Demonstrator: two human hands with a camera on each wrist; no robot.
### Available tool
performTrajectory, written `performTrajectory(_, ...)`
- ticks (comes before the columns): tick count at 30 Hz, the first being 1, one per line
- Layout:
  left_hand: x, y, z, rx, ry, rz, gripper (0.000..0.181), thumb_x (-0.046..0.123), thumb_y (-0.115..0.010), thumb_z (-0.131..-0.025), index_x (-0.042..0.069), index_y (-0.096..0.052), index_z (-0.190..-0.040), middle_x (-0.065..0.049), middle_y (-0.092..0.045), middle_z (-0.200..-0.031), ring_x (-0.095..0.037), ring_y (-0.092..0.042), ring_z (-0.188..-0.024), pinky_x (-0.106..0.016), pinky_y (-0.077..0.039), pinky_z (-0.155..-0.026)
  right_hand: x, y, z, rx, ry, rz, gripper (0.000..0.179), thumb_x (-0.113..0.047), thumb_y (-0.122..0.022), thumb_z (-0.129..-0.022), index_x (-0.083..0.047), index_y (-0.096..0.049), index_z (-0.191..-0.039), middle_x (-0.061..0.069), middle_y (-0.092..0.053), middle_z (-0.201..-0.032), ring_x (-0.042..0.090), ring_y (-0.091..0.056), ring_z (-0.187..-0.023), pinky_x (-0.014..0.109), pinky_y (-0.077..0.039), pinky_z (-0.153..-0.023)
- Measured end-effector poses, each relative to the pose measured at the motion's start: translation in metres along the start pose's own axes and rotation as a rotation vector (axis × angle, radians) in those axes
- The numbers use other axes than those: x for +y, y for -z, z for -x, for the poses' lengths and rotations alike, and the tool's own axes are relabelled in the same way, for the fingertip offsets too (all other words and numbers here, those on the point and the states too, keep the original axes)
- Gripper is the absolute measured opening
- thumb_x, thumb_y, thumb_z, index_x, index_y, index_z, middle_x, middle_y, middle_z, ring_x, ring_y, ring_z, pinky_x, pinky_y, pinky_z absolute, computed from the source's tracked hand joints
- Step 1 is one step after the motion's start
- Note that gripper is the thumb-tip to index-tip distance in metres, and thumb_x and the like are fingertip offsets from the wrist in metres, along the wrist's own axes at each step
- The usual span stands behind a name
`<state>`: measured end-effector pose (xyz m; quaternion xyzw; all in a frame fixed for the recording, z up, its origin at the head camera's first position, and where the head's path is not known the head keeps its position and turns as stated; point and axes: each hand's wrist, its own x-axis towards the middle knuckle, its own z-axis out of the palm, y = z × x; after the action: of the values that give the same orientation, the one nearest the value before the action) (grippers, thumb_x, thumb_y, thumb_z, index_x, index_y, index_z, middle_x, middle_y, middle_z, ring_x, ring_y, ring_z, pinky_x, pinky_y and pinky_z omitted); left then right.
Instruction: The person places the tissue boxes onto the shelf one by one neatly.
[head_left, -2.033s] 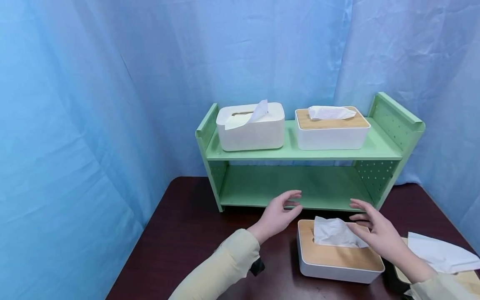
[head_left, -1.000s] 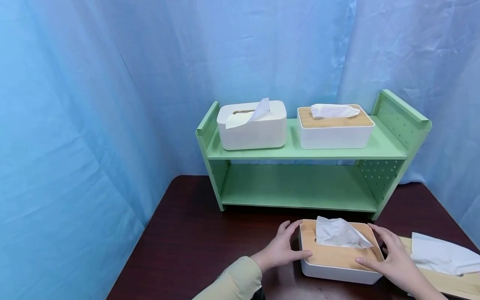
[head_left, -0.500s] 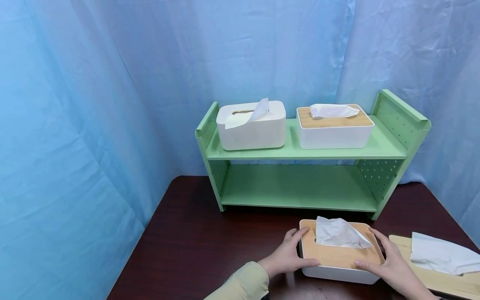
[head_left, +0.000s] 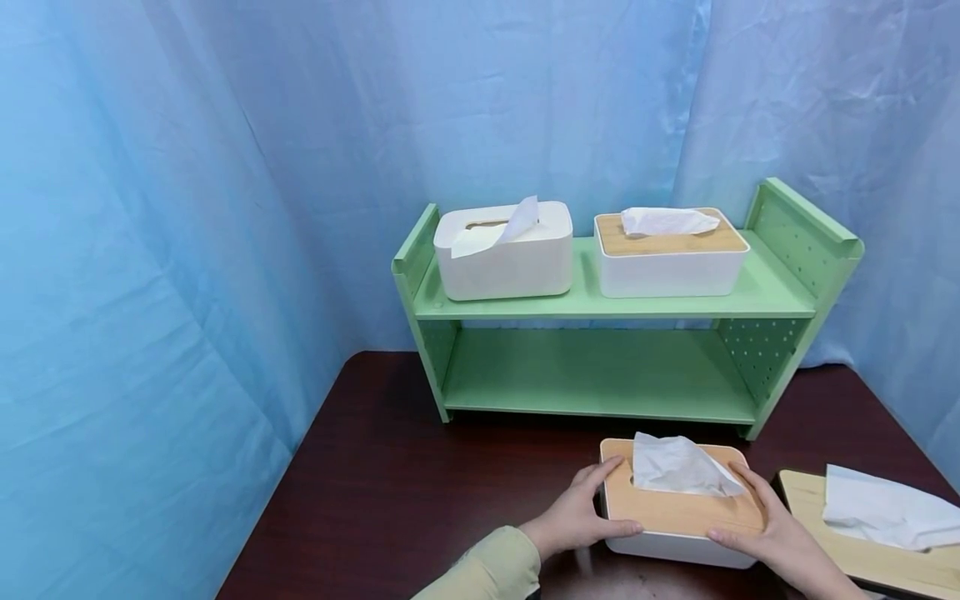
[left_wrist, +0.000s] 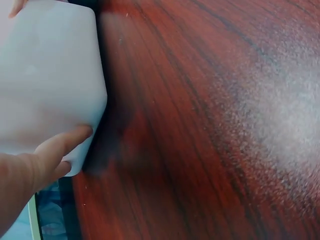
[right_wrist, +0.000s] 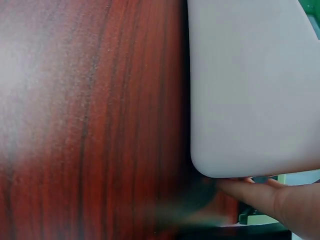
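A white tissue box (head_left: 675, 512) with a wooden lid and a tissue sticking up stands on the dark wooden table, in front of the green shelf. My left hand (head_left: 577, 512) grips its left end, thumb at the front edge and fingers toward the back of the lid. At the opposite end my right hand (head_left: 776, 529) holds it the same way, thumb on the front corner. The left wrist view shows the white box wall (left_wrist: 45, 75) with fingertips against its lower edge. In the right wrist view, fingers (right_wrist: 255, 195) lie at the box's lower corner.
A green two-tier shelf (head_left: 600, 367) stands at the back. On its top tier sit a white tissue box (head_left: 506, 271) and a wooden-lidded one (head_left: 671, 275). Another wooden-topped, dark-sided tissue box (head_left: 813, 504) is close by on the right. Blue curtains (head_left: 300, 167) hang behind and left.
Both hands came from above and beside the tissue box onto its two ends. Within the last half second they have shifted slightly on the lid; the box has stayed in place.
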<state>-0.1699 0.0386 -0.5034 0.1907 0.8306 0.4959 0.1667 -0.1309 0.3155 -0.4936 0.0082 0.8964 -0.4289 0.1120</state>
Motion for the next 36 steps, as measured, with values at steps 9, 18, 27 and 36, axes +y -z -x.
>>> performTrajectory(9,-0.0018,-0.0016,0.0005,-0.016,0.024,0.099,0.081,0.023,-0.079,-0.077,0.04,-0.035,-0.143,-0.001,-0.034,-0.146,-0.015,-0.047,-0.121,-0.025,-0.04,-0.095,0.0056,-0.0016,-0.0004,0.017,0.048,-0.034,0.098,-0.023,-0.07,-0.085,0.0,0.0,-0.15,0.039,-0.001,-0.149,0.055,-0.027,-0.125,0.046,-0.04,-0.088)
performTrajectory(18,-0.0004,-0.0015,0.0004,-0.01,0.025,0.095,0.081,0.024,-0.08,-0.076,0.041,-0.035,-0.142,0.004,-0.036,-0.148,-0.013,-0.038,-0.131,-0.029,-0.037,-0.102,0.0059,-0.0028,-0.0006,0.023,0.024,-0.04,0.102,-0.026,-0.071,-0.085,-0.004,0.003,-0.151,0.038,-0.002,-0.149,0.055,-0.03,-0.125,0.053,-0.039,-0.09)
performTrajectory(27,0.0017,-0.0047,0.0001,0.024,0.062,0.144,0.082,0.022,-0.082,-0.073,0.045,-0.039,-0.138,0.0,-0.043,-0.143,-0.012,-0.044,-0.126,-0.027,-0.037,-0.1,0.0062,-0.0022,0.0002,0.002,-0.035,-0.094,0.105,-0.029,-0.072,-0.084,-0.008,0.006,-0.152,0.037,0.004,-0.15,0.058,-0.024,-0.127,0.061,-0.033,-0.094)
performTrajectory(36,0.0033,-0.0046,0.0007,0.048,0.059,0.145,0.082,0.021,-0.083,-0.072,0.041,-0.041,-0.138,0.002,-0.045,-0.142,-0.011,-0.045,-0.125,-0.029,-0.036,-0.102,0.0022,-0.0033,0.0017,-0.01,-0.064,-0.101,0.107,-0.032,-0.072,-0.083,-0.014,0.007,-0.153,0.036,0.005,-0.151,0.056,-0.023,-0.129,0.061,-0.032,-0.095)
